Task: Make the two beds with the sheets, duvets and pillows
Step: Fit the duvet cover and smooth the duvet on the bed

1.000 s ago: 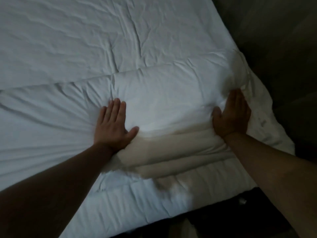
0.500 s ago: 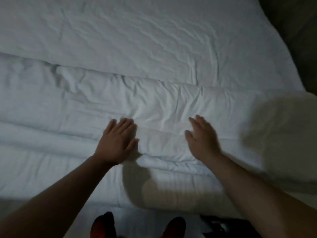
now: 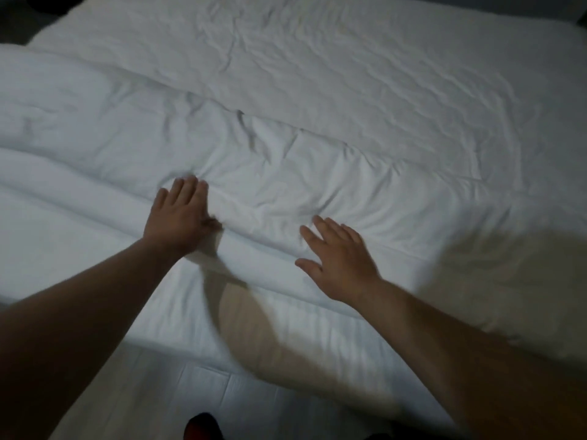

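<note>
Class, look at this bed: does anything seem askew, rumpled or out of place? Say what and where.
The duvet is not lying flat: it is bunched into ridges across the near side, with creases ahead of the left hand and right hand, which rest open on it. The sheet beyond is wrinkled. Nothing looks spilled or torn.

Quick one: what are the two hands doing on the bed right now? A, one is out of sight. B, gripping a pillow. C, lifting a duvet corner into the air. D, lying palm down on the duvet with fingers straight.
D: the left hand and right hand both lie palm down on the duvet, fingers straight, gripping nothing.
</note>
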`<state>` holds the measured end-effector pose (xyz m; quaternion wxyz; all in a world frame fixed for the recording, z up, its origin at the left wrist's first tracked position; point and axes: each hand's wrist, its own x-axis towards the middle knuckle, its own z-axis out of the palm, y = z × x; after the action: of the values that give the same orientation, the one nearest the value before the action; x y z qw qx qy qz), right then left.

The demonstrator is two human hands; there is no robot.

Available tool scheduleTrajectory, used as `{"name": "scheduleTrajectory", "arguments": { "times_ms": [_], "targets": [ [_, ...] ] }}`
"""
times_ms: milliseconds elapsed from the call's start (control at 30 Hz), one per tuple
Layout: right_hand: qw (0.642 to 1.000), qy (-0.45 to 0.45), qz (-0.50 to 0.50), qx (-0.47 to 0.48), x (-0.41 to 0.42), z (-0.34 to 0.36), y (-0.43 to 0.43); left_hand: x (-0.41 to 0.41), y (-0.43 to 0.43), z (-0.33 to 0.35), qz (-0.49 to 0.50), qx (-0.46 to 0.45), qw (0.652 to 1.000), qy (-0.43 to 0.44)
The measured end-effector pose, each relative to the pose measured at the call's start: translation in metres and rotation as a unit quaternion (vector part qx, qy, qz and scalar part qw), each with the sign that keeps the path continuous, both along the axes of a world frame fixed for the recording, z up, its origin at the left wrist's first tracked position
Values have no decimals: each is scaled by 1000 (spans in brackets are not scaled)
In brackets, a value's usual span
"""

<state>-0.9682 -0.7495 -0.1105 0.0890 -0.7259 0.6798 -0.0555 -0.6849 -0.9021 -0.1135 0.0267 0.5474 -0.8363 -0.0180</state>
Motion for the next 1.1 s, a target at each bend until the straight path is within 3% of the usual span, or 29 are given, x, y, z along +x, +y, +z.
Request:
{"name": "scheduleTrajectory", "arguments": {
  "times_ms": [200, 400, 567, 733, 800, 867, 900, 1000, 1067, 1100],
  "targets": [
    [993, 57, -68, -76, 54, -13, -43, 39, -67, -3, -52, 24, 998, -9],
    [982, -36, -62, -176, 64, -7, -48, 64, -90, 48, -203, 24, 979, -9],
    [992, 33, 0, -123, 80, -9, -27, 96, -57, 34, -220, 102, 970, -25],
    [997, -22, -31, 69, 87, 12, -59, 83, -69, 8, -205, 173, 961, -67],
    [997, -71, -42, -5, 93, 24, -96, 78, -77, 1, -221, 198, 951, -84],
    [982, -71, -79, -159, 90, 26, -151, 78, -80, -3, -226, 213, 947, -86],
    [976, -51, -113, -178, 87, 24, -178, 80, -81, -5, -236, 219, 944, -71],
    [983, 4, -175, -51, 92, -7, -215, 92, -84, 5, -236, 334, 912, -35],
    [985, 21, -173, -3, 105, -34, -202, 94, -94, 21, -184, 469, 860, 79],
    [985, 18, -170, -4, 108, -43, -195, 89, -103, 29, -150, 485, 850, 143]
  ]
}}
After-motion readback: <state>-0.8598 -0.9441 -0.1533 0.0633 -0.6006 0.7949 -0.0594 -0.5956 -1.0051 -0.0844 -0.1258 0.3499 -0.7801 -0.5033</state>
